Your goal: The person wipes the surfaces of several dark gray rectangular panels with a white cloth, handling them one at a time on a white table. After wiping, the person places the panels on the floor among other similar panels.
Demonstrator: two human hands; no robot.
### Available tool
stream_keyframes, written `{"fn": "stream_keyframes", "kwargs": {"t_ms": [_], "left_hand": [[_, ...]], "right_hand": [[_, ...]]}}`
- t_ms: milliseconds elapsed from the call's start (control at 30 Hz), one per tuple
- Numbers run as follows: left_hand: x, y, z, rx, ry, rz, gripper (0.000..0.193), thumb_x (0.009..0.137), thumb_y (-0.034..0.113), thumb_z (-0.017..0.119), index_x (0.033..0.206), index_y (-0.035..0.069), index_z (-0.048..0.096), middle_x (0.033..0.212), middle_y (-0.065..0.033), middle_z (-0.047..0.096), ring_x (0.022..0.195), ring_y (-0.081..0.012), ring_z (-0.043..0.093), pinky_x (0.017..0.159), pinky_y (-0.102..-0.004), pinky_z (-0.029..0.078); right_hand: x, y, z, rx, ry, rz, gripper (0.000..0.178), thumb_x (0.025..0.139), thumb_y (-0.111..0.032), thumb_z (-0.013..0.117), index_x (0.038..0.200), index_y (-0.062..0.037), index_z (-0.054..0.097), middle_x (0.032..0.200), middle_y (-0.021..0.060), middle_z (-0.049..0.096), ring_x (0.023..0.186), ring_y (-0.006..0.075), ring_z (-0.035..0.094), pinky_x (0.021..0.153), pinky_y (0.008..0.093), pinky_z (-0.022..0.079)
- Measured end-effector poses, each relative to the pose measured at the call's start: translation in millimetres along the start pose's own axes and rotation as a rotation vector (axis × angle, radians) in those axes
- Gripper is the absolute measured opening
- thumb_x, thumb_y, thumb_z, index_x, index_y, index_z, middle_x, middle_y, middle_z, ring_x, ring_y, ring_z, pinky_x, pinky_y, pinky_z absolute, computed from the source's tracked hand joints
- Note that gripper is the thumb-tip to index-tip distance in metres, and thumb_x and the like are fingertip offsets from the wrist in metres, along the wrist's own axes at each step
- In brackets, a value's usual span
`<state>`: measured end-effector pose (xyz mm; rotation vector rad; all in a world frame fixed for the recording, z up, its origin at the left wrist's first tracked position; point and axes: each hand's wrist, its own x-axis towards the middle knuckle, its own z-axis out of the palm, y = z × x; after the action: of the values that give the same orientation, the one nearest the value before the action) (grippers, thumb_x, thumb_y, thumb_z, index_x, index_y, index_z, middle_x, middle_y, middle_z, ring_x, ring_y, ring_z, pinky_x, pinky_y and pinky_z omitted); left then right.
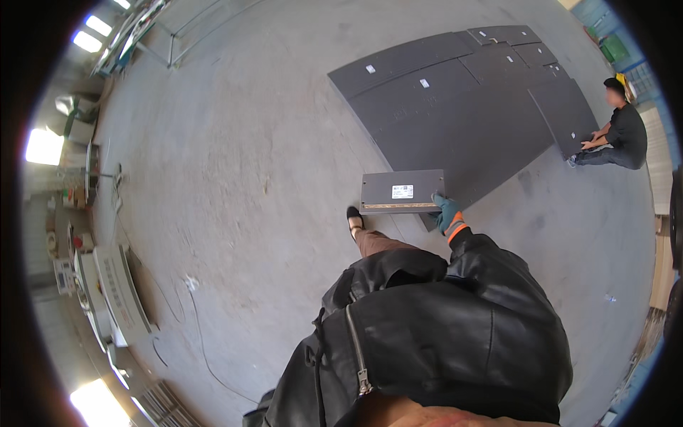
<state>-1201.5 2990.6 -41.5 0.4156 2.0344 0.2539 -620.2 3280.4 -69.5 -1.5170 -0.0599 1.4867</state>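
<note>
My right hand (448, 215), in a dark green glove with an orange cuff, grips the right end of a small dark grey board (377, 186). A white label (403, 191) is stuck to its face, and a pale brown strip runs along its lower edge. The thumb lies over the near corner; the other fingers are mostly hidden behind the board. Beyond it, large dark grey panels (455, 117) lie flat on the floor, edge to edge or overlapping, several with small white labels. My left hand is out of view.
At the right, a co-worker (626, 135) sits on the floor with both hands on the edge of a grey panel (565, 117). A white machine (117, 295) stands at the left, with a cable (203, 349) trailing over the concrete floor. Stacked boards (662, 263) line the right side.
</note>
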Motion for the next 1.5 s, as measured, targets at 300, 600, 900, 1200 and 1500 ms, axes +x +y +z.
{"fn": "stream_keyframes", "kwargs": {"t_ms": [300,600,900,1200,1500], "left_hand": [[193.4,244.4,-86.7,0.031,-0.023,-0.052,0.027,0.095,0.033,0.067,0.104,0.007,0.065,0.084,-0.0062,0.064,0.076,-0.0241,0.064,0.063,-0.0383,0.053],[425.5,502.8,-168.5,0.052,-0.051,-0.040,0.024,0.093,0.031,0.069,0.098,0.007,0.064,0.077,-0.0037,0.061,0.070,-0.0211,0.062,0.059,-0.0374,0.053],[569.0,1012.7,-176.2,-0.191,-0.245,0.535,0.021,0.097,0.031,0.063,0.099,0.010,0.062,0.085,-0.0044,0.064,0.075,-0.0222,0.069,0.062,-0.0345,0.055],[569.6,1296.9,-16.7,-0.305,-0.711,0.499,0.022,0.094,0.017,0.066,0.111,0.003,0.063,0.106,-0.0105,0.069,0.093,-0.0254,0.070,0.080,-0.0422,0.060],[587.4,1544.1,109.1,-0.235,-1.029,0.401,0.039,0.096,0.023,0.063,0.128,0.002,0.055,0.123,-0.0165,0.065,0.114,-0.0348,0.065,0.096,-0.0495,0.056]], "right_hand": [[139.2,-111.9,332.0,0.019,-0.063,0.022,0.041,0.092,-0.027,0.074,0.129,-0.0132,0.063,0.121,0.0014,0.064,0.112,0.0203,0.061,0.096,0.0406,0.053],[275.3,-194.7,555.5,0.023,-0.163,-0.118,0.035,0.092,-0.025,0.074,0.122,-0.0093,0.066,0.114,0.0031,0.069,0.105,0.0186,0.068,0.082,0.0395,0.062],[367.9,-248.7,652.1,0.305,-0.001,-0.150,0.033,0.092,-0.021,0.075,0.120,-0.0041,0.067,0.111,0.0068,0.071,0.097,0.0207,0.071,0.087,0.0382,0.062],[516.0,-351.4,717.3,0.312,0.080,-0.220,0.029,0.092,-0.018,0.075,0.117,-0.0047,0.068,0.106,0.0049,0.072,0.091,0.0192,0.071,0.085,0.0384,0.061],[616.3,-532.4,798.1,0.369,0.195,-0.243,0.032,0.092,-0.023,0.076,0.115,-0.0033,0.069,0.102,0.0038,0.072,0.090,0.0162,0.070,0.084,0.0335,0.059]]}}
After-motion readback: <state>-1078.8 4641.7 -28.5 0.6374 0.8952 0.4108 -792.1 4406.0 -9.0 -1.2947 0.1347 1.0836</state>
